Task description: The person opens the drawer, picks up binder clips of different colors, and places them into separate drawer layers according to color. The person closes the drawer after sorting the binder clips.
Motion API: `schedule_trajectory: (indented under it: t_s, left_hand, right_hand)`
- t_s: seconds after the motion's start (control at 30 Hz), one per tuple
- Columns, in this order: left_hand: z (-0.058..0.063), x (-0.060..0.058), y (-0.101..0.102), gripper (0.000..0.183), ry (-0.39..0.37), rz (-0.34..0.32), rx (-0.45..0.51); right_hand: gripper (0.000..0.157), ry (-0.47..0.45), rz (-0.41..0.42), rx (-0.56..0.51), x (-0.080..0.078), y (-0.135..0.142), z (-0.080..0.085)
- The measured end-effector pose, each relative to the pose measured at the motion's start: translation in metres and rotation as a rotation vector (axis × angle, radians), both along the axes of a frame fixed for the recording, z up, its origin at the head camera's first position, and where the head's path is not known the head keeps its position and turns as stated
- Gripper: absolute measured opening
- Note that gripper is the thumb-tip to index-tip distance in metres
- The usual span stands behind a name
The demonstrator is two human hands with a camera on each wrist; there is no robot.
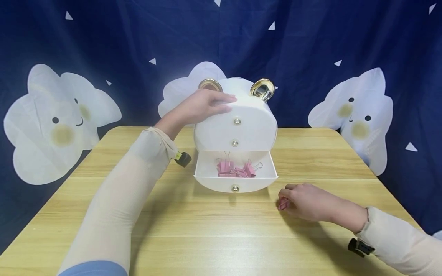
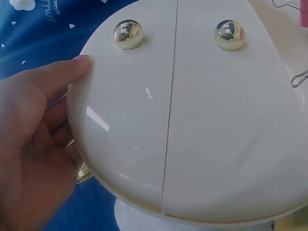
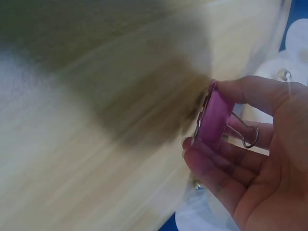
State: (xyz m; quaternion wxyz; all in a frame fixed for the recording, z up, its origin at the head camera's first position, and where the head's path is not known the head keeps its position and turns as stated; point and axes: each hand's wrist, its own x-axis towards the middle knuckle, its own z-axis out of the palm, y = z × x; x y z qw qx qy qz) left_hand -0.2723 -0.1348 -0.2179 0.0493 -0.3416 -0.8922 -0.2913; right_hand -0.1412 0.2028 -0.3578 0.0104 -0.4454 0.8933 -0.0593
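A white drawer box [image 1: 236, 132] with gold ears stands on the table, its bottom drawer [image 1: 215, 185] pulled out. Inside the drawer lie several pink binder clips [image 1: 226, 167]. My left hand [image 1: 203, 104] rests on the upper left of the box; in the left wrist view its thumb [image 2: 79, 67] lies at the edge of the front face, and the other fingers are partly hidden behind that edge. To the right of the drawer, just over the tabletop, my right hand [image 1: 309, 201] pinches a pink binder clip [image 3: 215, 115] between thumb and fingers, one wire handle showing.
The wooden table [image 1: 214, 245] extends on both sides of the box. Behind it hangs a dark blue curtain [image 1: 138, 34] with white clouds. The drawer fronts carry round gold knobs [image 1: 235, 188], and the gold ears [image 1: 262, 89] stick up from the box top.
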Motion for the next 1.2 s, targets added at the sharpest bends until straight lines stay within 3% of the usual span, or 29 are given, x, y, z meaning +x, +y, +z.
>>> schedule_trajectory:
  t_s: [0.27,0.63,0.87,1.2]
  left_hand:
    - [-0.001,0.0,-0.001,0.039,0.002,0.005,-0.001]
    - [0.0,0.002,-0.002,0.039,-0.013,0.017,0.005]
    - [-0.001,0.001,-0.001,0.039,-0.014,0.004,0.013]
    - [-0.002,-0.001,0.0,0.039,-0.01,0.007,0.01]
  right_hand:
    - [0.015,0.013,0.015,-0.027,-0.002,0.007,0.02]
    - [0.018,0.135,0.015,-0.066,-0.007,0.01,0.063]
    - [0.019,0.217,0.051,-0.114,-0.01,0.005,0.079]
    - [0.018,0.181,0.01,-0.096,-0.023,-0.019,0.098]
